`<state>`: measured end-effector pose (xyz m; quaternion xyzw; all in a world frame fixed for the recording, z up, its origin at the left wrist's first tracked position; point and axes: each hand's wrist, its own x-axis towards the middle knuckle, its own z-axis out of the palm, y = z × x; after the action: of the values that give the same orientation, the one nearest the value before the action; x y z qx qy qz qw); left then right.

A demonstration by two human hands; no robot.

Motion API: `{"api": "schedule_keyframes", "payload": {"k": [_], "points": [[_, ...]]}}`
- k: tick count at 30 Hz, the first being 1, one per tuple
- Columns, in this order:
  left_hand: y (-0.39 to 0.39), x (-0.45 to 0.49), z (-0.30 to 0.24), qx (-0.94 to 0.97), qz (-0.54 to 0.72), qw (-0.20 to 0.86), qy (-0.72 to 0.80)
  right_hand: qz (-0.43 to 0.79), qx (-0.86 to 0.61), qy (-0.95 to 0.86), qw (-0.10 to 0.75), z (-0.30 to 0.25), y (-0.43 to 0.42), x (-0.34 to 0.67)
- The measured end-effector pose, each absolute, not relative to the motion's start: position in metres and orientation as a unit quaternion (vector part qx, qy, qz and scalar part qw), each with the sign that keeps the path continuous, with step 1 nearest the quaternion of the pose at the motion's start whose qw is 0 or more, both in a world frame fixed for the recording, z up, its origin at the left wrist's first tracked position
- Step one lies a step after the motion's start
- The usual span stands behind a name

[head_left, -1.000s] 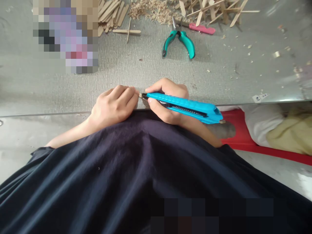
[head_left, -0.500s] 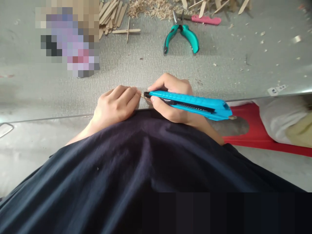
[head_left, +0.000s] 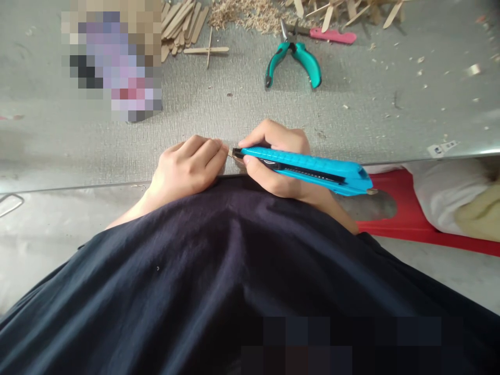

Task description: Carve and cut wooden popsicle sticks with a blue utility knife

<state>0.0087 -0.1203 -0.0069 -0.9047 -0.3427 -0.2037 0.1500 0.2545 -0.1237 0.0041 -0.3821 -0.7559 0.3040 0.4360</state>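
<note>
In the head view, my right hand [head_left: 279, 138] is closed around a blue box cutter [head_left: 308, 166], its black front end pointing left. My left hand [head_left: 191, 164] lies closed on the table near the front edge. From its fingertips pokes the end of a small wooden stick [head_left: 230, 153]; the rest is hidden under the fingers. The cutter's tip meets or nearly meets this end; the blade itself is too small to make out clearly. Both hands are close together in front of a dark shirt [head_left: 219, 250].
Green-handled pliers [head_left: 310, 65] lie spread on the grey table [head_left: 187, 109], beside a pink-handled knife [head_left: 334, 35]. Behind are a pile of craft sticks [head_left: 183, 23], a stick cross [head_left: 209, 50], wood shavings [head_left: 250, 15] and several stick pieces. A red stool [head_left: 414, 208] stands at right.
The view has shifted very slightly. Both hands keep almost the same pose, with the box cutter still against or close to the stick's end.
</note>
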Motion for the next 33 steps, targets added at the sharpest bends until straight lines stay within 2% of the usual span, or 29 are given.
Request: {"api": "schedule_keyframes", "payload": {"k": [5,9,15,24,27,33], "points": [[-0.121,0.008,-0.007,-0.905,-0.202,0.115,-0.357,0.294,-0.393,-0.757,0.431,0.003,-0.124,0.254],[-0.120,0.009,-0.008,-0.902,-0.202,0.153,-0.348,0.285,-0.393,-0.762,0.428,0.000,-0.125,0.255],[-0.120,0.009,-0.009,-0.899,-0.209,0.133,-0.362,0.249,-0.361,-0.782,0.444,-0.004,-0.121,0.251],[-0.118,0.009,-0.008,-0.901,-0.202,0.183,-0.339,0.231,-0.297,-0.809,0.452,-0.004,-0.111,0.245],[-0.117,0.009,-0.008,-0.898,-0.206,0.191,-0.340,0.251,-0.317,-0.800,0.443,-0.004,-0.113,0.246],[-0.117,0.010,-0.004,-0.904,-0.217,0.159,-0.331,0.248,-0.344,-0.769,0.478,-0.005,-0.124,0.251]]}}
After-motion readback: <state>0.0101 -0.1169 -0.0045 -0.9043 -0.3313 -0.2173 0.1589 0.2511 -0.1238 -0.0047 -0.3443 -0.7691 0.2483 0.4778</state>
